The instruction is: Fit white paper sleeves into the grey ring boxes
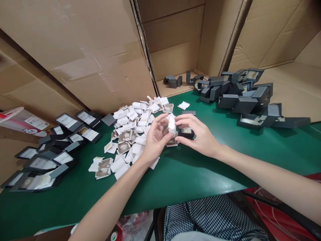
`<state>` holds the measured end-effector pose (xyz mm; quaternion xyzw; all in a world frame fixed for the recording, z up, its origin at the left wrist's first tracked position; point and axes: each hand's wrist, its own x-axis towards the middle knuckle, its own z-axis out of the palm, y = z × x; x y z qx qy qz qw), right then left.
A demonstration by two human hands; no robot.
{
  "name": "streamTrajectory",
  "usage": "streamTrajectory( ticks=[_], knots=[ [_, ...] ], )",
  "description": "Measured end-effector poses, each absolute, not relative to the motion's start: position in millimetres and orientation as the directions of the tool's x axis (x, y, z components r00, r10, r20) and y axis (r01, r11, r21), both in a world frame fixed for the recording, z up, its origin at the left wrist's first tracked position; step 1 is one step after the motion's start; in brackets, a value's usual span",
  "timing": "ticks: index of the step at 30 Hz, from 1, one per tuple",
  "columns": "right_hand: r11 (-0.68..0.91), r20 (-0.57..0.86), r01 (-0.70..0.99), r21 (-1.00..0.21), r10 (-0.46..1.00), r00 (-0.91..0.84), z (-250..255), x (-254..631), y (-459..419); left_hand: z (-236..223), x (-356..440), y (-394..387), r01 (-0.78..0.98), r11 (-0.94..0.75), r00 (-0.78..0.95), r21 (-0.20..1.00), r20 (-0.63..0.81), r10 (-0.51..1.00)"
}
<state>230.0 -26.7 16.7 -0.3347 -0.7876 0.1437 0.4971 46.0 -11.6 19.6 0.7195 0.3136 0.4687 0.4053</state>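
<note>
Left hand pinches a small white piece, shape blurry. Right hand curls alongside; I can't tell its grip. Creased paper inserts adjacent, dark box part-hidden.

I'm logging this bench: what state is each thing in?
Small white piece, held at the fingertips
Left hand, gripping it
Right hand, curved; contact with it unclear
White card pieces, loosely heaped
Left dark boxes, several open
Right dark boxes, piled, some open
Central dark box, open, partly hidden
</note>
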Motion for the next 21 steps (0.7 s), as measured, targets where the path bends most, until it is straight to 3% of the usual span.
streamTrajectory(
  ticks=[5,13,18,21],
  knots=[
    [0.712,0.663,0.379,-0.590,0.696,-0.275,13.7,227.6,-28.3,16.5,46.5,-15.0,0.138,-0.448,0.369,0.883,0.374,0.851],
    [0.764,0.747,0.427,-0.484,0.615,-0.252,21.4,234.0,-25.5,17.3,46.1,-16.9,0.204,-0.484,0.222,0.851,0.441,0.869],
    [0.740,0.714,0.418,-0.527,0.652,-0.254,25.6,237.4,-24.2,17.7,48.1,-20.1,0.205,-0.471,0.203,0.858,0.433,0.878],
    [0.735,0.709,0.426,-0.528,0.657,-0.255,29.0,240.7,-22.9,16.9,48.0,-19.9,0.308,-0.506,0.216,0.805,0.459,0.862]
  ],
)
